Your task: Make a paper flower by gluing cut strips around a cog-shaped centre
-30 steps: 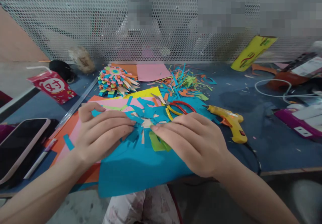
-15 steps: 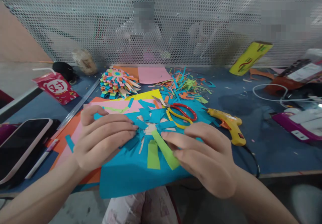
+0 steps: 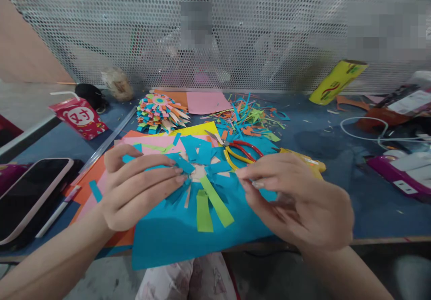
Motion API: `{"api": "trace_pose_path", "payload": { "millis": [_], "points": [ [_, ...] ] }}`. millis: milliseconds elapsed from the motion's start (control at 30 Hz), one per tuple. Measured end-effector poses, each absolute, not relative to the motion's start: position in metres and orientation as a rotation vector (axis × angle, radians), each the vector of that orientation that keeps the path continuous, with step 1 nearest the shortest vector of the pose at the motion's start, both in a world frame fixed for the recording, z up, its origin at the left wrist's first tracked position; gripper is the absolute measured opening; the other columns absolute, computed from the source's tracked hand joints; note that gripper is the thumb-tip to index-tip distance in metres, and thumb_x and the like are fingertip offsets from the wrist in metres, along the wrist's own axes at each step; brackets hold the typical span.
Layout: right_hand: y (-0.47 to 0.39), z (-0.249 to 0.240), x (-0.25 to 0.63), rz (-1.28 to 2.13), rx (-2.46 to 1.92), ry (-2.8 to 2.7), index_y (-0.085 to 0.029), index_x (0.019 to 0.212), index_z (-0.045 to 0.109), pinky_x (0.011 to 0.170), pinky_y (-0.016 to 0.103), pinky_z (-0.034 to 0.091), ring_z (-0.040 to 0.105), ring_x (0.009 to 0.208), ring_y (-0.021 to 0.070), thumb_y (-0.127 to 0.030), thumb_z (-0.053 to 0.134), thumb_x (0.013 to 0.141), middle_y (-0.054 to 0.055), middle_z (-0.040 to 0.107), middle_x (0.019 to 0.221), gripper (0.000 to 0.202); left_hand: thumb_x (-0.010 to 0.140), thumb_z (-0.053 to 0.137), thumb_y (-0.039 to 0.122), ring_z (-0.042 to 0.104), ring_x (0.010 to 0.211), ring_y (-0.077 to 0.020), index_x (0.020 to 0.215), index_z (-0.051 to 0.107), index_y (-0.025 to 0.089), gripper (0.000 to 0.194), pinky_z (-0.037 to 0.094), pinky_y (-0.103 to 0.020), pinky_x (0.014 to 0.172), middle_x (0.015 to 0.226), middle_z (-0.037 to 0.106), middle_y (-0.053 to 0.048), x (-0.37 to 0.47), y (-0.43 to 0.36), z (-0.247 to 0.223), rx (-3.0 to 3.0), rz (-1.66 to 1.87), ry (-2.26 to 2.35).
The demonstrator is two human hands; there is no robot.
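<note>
Left hand (image 3: 134,192): fingers together and bent, tips on the left edge of the blue strip cluster (image 3: 203,152), likely to stop it sliding. Thumb hidden, can't tell if it's pinching or just resting. Right hand (image 3: 296,196): raised off to the cluster's right, thumb and fingertips drawn together; can't tell if anything thin is between them. Cluster lies between the hands over a blue sheet (image 3: 168,241). Two green strips (image 3: 217,201) fan from its pale centre toward the person. Scissors (image 3: 247,146) lie just beyond, handles right hand side, glue gun (image 3: 314,163) partly behind that hand; both probably parked for reach. Farther out on the surface: multicolour paper flower (image 3: 160,109), scrap pile (image 3: 249,113).
</note>
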State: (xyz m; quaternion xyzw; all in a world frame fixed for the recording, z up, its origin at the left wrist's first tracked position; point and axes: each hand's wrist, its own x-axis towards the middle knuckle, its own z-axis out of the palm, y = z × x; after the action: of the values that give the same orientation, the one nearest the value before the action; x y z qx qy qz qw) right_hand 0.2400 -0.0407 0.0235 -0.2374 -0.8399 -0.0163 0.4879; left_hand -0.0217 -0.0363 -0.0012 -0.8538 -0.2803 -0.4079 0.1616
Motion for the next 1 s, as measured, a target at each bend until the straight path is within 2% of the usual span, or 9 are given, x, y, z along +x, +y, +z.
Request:
{"api": "trace_pose_path", "payload": {
  "millis": [100,300,433,567,800,1000],
  "points": [
    [-0.035,0.022,0.236,0.015,-0.567,-2.062,-0.021,0.091,0.057,0.073,0.027,0.056,0.065,0.078,0.0128,-0.003,0.061,0.079,0.000,0.072,0.081,0.022,0.091,0.050,0.018,0.072,0.088,-0.0236,0.102,0.066,0.027,0.022,0.049,-0.043,0.070,0.092,0.076,0.001,-0.021,-0.036,0.005,-2.401,-1.005,-0.605],
    [-0.035,0.012,0.233,-0.127,-0.674,-2.135,-0.020,0.091,0.063,0.073,0.026,0.053,0.064,0.082,0.0142,-0.012,0.062,0.083,0.000,0.071,0.078,0.011,0.091,0.049,0.015,0.072,0.085,-0.0218,0.097,0.066,0.028,0.023,0.050,-0.042,0.065,0.090,0.076,0.003,-0.021,-0.035,0.007,-2.339,-0.954,-0.587],
    [-0.032,0.008,0.233,-0.364,-0.616,-2.176,-0.017,0.094,0.063,0.068,0.029,0.050,0.063,0.079,0.0159,-0.010,0.061,0.083,0.001,0.071,0.078,0.014,0.091,0.048,0.014,0.072,0.083,-0.0192,0.085,0.067,0.026,0.024,0.048,-0.039,0.063,0.089,0.076,0.005,-0.019,-0.029,0.000,-2.240,-0.990,-0.447],
    [-0.030,0.005,0.231,-0.495,-0.561,-2.181,-0.016,0.095,0.063,0.066,0.032,0.048,0.061,0.076,0.0171,-0.012,0.062,0.083,0.002,0.072,0.080,0.013,0.089,0.051,0.013,0.071,0.087,-0.0209,0.084,0.068,0.023,0.021,0.048,-0.040,0.071,0.093,0.076,0.001,-0.017,-0.023,-0.009,-2.201,-1.066,-0.385],
    [-0.029,0.003,0.229,-0.541,-0.525,-2.228,-0.015,0.096,0.062,0.065,0.033,0.049,0.059,0.074,0.0175,-0.009,0.058,0.084,0.004,0.072,0.082,0.014,0.088,0.055,0.013,0.071,0.086,-0.0197,0.088,0.068,0.022,0.016,0.046,-0.038,0.072,0.091,0.076,0.001,-0.013,-0.028,0.001,-2.272,-0.961,-0.433],
    [-0.024,0.002,0.231,-0.451,-0.499,-2.242,-0.009,0.105,0.060,0.070,0.033,0.051,0.062,0.077,0.0180,-0.008,0.058,0.084,0.007,0.072,0.085,0.021,0.093,0.045,0.012,0.072,0.077,-0.0155,0.081,0.065,0.018,0.024,0.046,-0.035,0.067,0.079,0.076,0.002,-0.008,-0.026,0.009,-2.199,-0.912,-0.417]
  ]
}}
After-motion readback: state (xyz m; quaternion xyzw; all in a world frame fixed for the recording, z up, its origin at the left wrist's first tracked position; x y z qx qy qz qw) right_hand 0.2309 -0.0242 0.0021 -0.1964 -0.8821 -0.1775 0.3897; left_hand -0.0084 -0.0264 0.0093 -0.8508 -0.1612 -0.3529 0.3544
